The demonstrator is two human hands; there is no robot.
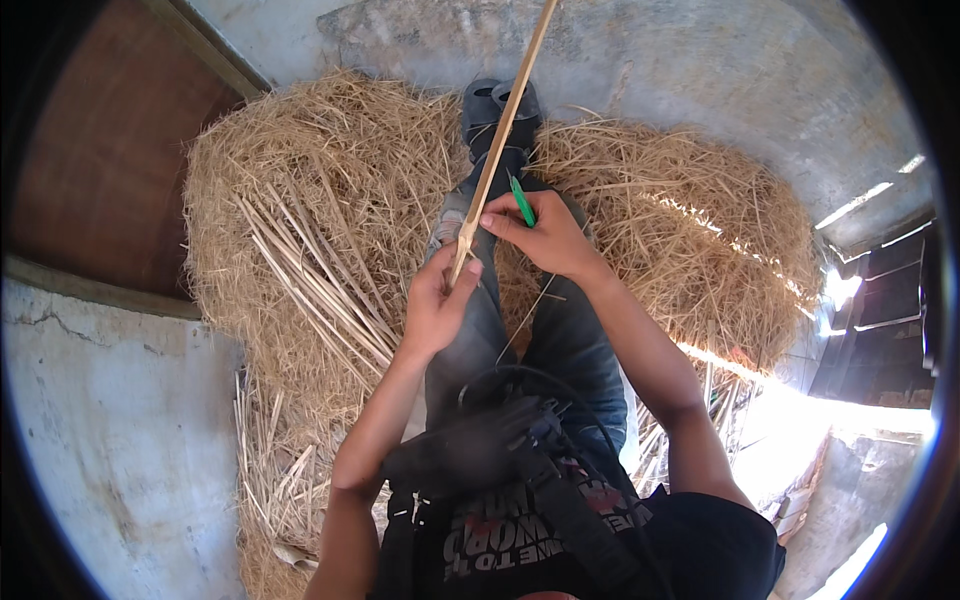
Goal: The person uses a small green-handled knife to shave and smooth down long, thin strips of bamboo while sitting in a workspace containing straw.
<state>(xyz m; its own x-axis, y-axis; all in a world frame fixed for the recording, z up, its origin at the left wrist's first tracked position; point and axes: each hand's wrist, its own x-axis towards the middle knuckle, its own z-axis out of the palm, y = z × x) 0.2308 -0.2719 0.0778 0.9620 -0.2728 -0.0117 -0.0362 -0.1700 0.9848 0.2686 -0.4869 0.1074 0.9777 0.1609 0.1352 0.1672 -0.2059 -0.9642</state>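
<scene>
A long, narrow strip of pale wood or bamboo (511, 108) slants up and away over my outstretched legs. My left hand (436, 308) is closed on its near end, thumb along one side. There the strip looks split or frayed, with pale slivers by the fingers. My right hand (556, 236) holds a green-handled knife (522, 202), its thin blade tip pointing away from me. The thumb of that hand touches the strip just beyond the left fingers. How the right fingers wrap the handle is partly hidden.
Dry straw (310, 140) lies heaped on both sides of my legs. A bundle of thin split sticks (315, 275) rests on it at the left. A grey wall (680, 65) stands beyond my feet, and a brown panel (120, 150) at the far left. Strong sunlight enters at the right.
</scene>
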